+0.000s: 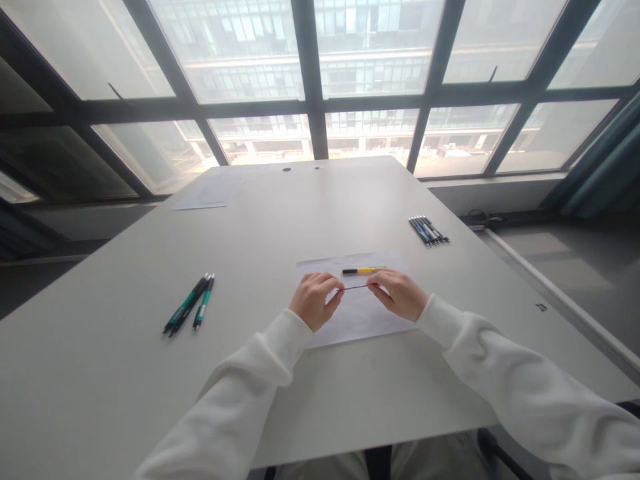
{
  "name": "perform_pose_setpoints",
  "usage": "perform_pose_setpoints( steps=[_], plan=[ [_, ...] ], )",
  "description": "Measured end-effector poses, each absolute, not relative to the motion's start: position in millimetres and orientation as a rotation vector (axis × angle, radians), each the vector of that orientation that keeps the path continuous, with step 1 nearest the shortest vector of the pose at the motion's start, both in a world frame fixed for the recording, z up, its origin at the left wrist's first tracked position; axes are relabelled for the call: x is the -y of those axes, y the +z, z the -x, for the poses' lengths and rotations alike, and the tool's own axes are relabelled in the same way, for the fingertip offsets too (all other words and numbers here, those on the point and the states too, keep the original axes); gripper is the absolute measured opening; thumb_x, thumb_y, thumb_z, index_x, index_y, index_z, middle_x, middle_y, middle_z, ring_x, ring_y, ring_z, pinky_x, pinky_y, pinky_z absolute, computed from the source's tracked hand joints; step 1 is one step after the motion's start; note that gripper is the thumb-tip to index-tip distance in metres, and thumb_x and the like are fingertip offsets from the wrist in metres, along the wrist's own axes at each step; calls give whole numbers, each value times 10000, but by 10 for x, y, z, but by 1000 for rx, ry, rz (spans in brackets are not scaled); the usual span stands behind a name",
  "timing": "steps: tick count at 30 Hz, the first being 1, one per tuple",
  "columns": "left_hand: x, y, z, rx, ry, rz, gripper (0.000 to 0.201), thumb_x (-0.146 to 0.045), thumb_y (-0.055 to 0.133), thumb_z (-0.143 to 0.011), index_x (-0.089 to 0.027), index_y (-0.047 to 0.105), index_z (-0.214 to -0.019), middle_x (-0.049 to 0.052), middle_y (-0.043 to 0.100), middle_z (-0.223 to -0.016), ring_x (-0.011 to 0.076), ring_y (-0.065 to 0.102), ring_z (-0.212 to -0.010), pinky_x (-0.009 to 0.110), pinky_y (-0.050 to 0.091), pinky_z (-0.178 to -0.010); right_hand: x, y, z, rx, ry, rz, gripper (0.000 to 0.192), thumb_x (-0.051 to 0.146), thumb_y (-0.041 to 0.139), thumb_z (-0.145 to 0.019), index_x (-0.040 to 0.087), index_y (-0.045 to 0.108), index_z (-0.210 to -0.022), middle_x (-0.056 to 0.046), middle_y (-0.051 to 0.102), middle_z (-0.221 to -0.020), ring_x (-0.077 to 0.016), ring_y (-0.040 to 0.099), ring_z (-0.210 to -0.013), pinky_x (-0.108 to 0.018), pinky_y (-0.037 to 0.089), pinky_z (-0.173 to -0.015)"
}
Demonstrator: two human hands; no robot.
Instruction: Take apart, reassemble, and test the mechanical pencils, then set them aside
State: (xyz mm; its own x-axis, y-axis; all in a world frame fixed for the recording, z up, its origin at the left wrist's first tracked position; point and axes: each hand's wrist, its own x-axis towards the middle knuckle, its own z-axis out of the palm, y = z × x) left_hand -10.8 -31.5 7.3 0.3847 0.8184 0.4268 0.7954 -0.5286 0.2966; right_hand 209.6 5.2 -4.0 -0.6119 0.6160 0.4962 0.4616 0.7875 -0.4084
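Observation:
A thin dark pen refill (355, 287) stretches level between my two hands above a white sheet of paper (363, 323). My left hand (314, 300) pinches its left end between thumb and fingers. At the other end, the fingertips of my right hand (400, 295) are closed on it. Just beyond the refill, a yellow and black pen (361, 271) lies crosswise on the paper, its right tip close to my right hand. The fingers cover both ends of the refill.
Several green and black pens (187, 307) lie to the left on the white table (240, 253). A row of several pens (429, 231) lies at the right. More paper (203, 193) rests at the far left, before the windows. Small dark marks dot the far edge.

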Motion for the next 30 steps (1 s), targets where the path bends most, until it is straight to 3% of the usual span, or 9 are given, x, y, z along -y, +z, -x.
perform_pose_setpoints(
  steps=[4, 8, 15, 24, 30],
  plan=[
    [319, 78, 118, -1523, 886, -2568, 170, -300, 488, -803, -213, 587, -911, 32, 626, -927, 177, 555, -873, 333, 375, -841, -58, -52, -2115, 2338, 322, 807, 162, 204, 407, -864, 189, 566, -838, -61, 633, -794, -169, 569, -781, -303, 439, -746],
    [295, 62, 204, -1718, 899, -2495, 314, -352, 554, -734, -192, 554, -1003, 59, 606, -966, 215, 545, -916, 353, 394, -834, -94, -63, -2168, 2311, 304, 844, 162, 203, 415, -860, 186, 576, -847, -62, 635, -812, -169, 570, -795, -298, 438, -753],
    [187, -110, 309, -1910, 574, -2437, 289, -452, 503, -750, -215, 637, -847, 63, 608, -864, 242, 560, -830, 383, 416, -748, -148, -88, -2218, 2298, 249, 892, 153, 201, 433, -850, 176, 583, -848, -62, 633, -789, -164, 570, -747, -282, 441, -716],
    [167, -137, 288, -1760, 700, -2428, 131, -228, 519, -742, -201, 621, -820, 34, 646, -823, 195, 587, -783, 330, 416, -747, -147, -85, -2215, 2304, 245, 876, 146, 195, 438, -849, 176, 581, -830, -59, 627, -771, -163, 565, -727, -284, 443, -707],
    [223, -54, 212, -1586, 875, -2476, 130, -203, 508, -771, -205, 610, -852, 16, 652, -827, 170, 583, -799, 327, 390, -793, -130, -74, -2189, 2315, 268, 859, 142, 187, 439, -847, 174, 580, -833, -62, 632, -782, -166, 566, -748, -287, 441, -717]
  ],
)
